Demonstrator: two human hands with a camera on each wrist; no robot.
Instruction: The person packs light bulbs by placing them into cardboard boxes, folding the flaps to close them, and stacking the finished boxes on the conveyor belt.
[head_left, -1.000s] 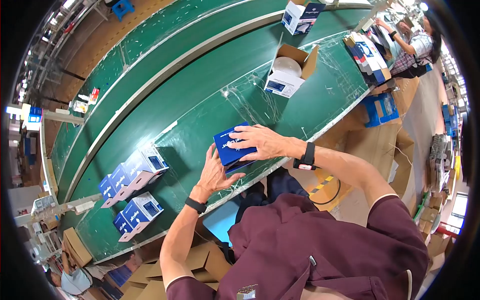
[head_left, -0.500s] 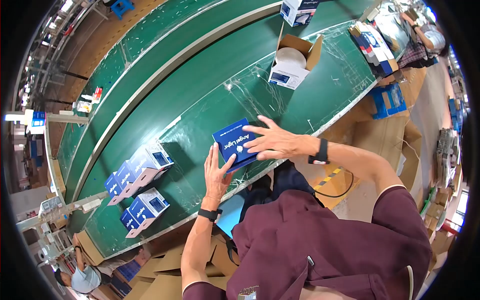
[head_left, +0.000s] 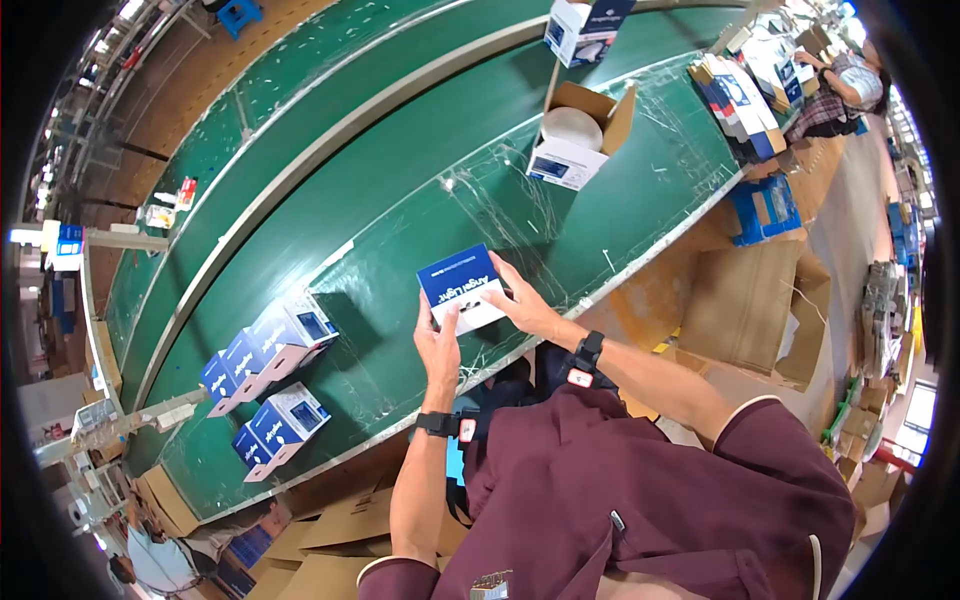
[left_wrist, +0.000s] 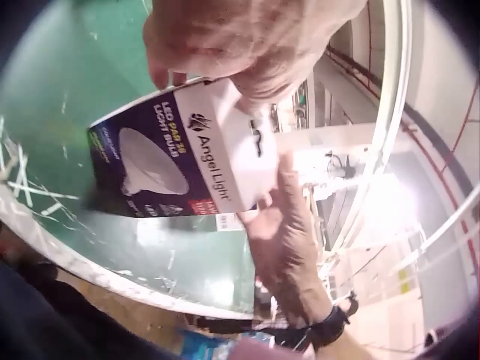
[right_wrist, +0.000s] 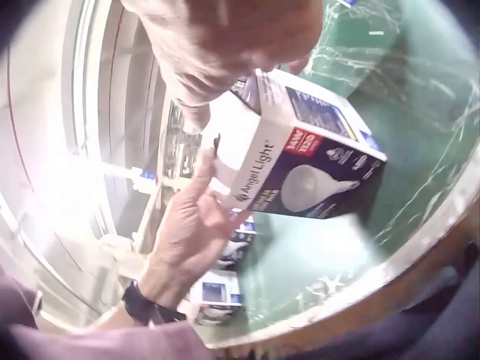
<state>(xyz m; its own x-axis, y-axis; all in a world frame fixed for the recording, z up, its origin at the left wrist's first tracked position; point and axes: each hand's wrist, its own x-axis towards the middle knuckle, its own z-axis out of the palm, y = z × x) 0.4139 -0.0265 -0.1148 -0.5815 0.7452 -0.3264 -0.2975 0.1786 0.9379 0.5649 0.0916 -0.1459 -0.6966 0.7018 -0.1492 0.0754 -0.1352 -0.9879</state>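
A blue and white Angel Light LED bulb box point(head_left: 462, 288) is between my two hands over the green worktable. My left hand point(head_left: 437, 345) grips its left side, thumb on the near face. On the opposite side my right hand point(head_left: 527, 303) holds it, thumb over the white panel. In the left wrist view the box point(left_wrist: 172, 154) shows a printed bulb picture and a white end with a small dark slot. The right wrist view shows the box point(right_wrist: 300, 150) tilted, with my left hand point(right_wrist: 191, 232) against its white end.
Several similar bulb boxes point(head_left: 270, 345) stand in two rows at the left of the green worktable point(head_left: 390, 270). Farther back is an open carton point(head_left: 563, 165) with a round white thing inside. Flat printed cartons point(head_left: 738, 105) are stacked at the right, near another person point(head_left: 850, 85).
The bulb box has been turned, so its white panel now shows to the head view. My right hand, spread over the blue face before, now grips the right side.
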